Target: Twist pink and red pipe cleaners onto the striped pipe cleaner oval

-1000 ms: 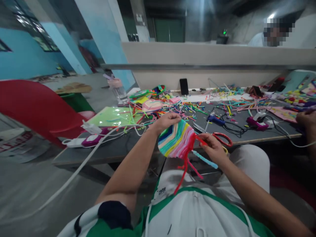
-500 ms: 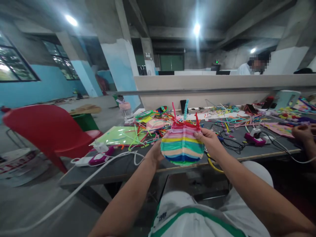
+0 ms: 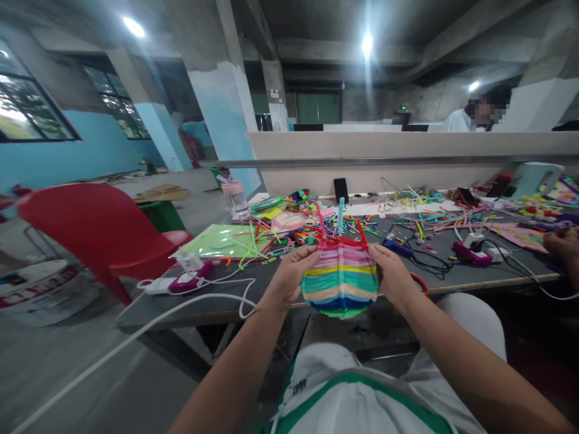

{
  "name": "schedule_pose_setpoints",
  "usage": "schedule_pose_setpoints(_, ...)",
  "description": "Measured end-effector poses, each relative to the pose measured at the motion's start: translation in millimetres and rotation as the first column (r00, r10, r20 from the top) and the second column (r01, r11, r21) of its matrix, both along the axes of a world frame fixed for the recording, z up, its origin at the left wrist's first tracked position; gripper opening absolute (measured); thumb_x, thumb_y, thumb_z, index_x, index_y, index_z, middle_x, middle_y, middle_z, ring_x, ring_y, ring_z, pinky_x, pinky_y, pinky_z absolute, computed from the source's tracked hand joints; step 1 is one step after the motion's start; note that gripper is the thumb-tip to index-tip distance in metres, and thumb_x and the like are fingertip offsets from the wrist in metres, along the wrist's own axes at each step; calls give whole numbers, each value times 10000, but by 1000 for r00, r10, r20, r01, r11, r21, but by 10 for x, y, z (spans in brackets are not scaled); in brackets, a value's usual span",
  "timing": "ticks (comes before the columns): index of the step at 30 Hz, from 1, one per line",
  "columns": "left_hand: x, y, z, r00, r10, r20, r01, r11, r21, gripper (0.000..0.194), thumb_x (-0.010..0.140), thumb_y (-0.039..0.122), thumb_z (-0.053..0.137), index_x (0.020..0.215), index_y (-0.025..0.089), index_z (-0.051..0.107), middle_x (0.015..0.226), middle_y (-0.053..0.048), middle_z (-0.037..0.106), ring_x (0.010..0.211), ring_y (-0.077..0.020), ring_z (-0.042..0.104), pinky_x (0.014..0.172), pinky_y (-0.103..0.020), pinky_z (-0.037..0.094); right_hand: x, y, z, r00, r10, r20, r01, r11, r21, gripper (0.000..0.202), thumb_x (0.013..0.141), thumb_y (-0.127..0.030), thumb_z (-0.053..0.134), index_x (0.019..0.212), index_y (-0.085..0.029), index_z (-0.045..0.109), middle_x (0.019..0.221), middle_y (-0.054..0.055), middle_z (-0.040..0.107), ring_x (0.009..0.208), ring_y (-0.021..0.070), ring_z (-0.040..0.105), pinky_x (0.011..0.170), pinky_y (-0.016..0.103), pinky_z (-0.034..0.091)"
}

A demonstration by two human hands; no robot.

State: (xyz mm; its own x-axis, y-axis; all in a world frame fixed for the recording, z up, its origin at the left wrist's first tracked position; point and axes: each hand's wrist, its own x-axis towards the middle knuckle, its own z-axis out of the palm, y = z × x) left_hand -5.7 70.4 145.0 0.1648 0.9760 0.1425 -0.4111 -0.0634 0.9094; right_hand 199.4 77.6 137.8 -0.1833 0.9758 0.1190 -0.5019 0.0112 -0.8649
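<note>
Now the striped pipe-cleaner piece (image 3: 340, 282) sits upright between my two hands, above my lap at the near edge of the grey table (image 3: 226, 304). It looks light, fuzzy and springy (wire inside, I'd judge, so it should bend rather than break). My left hand (image 3: 289, 278) and right hand (image 3: 392, 276) each pinch a side edge, the best place to hold it. Loose ends poke from its top; pipe-cleaner scraps (image 3: 362, 226) litter the table beyond.

The woven piece (image 3: 340, 278) sits between both hands before the table (image 3: 226, 301), chair (image 3: 104, 232) at left.
</note>
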Motion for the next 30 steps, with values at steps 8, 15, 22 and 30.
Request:
schedule_pose_setpoints(8, 21, -5, -73, 997, 80, -17, -79, 997, 7, 296, 670, 325, 756, 901, 151, 695, 751, -25, 696, 658, -146, 637, 680, -286, 524, 36, -15, -42, 996, -75, 50, 77, 996, -52, 203, 627, -334, 771, 742, -181, 703, 633, 10, 694, 546, 143, 627, 565, 259, 505)
schedule_pose_setpoints(15, 67, -67, -133, 963, 226, -145, -209, 970, 126, 242, 726, 359, 690, 897, 189, 715, 721, 9, 666, 674, -138, 598, 628, -235, 471, 53, -44, -99, 998, -58, 33, 59, 998, -30, 198, 643, -321, 767, 758, -170, 712, 683, 29, 719, 604, 173, 652, 608, 286, 515)
schedule_pose_setpoints(22, 95, -108, -159, 931, 315, -184, -282, 941, 186, 235, 722, 352, 682, 910, 218, 726, 745, 16, 666, 705, -154, 591, 657, -249, 471, 50, -59, -124, 994, -103, 24, 104, 994, -29, 185, 623, -307, 775, 730, -167, 717, 678, 31, 720, 571, 171, 639, 577, 285, 500)
schedule_pose_setpoints(30, 92, -68, -213, 904, 364, -226, -315, 922, 227, 191, 713, 329, 692, 859, 214, 736, 792, 15, 670, 720, -139, 569, 689, -238, 462, -4, -71, -133, 976, -217, -12, 217, 976, -22, 177, 616, -300, 781, 728, -176, 720, 621, 5, 688, 541, 143, 602, 556, 273, 491)
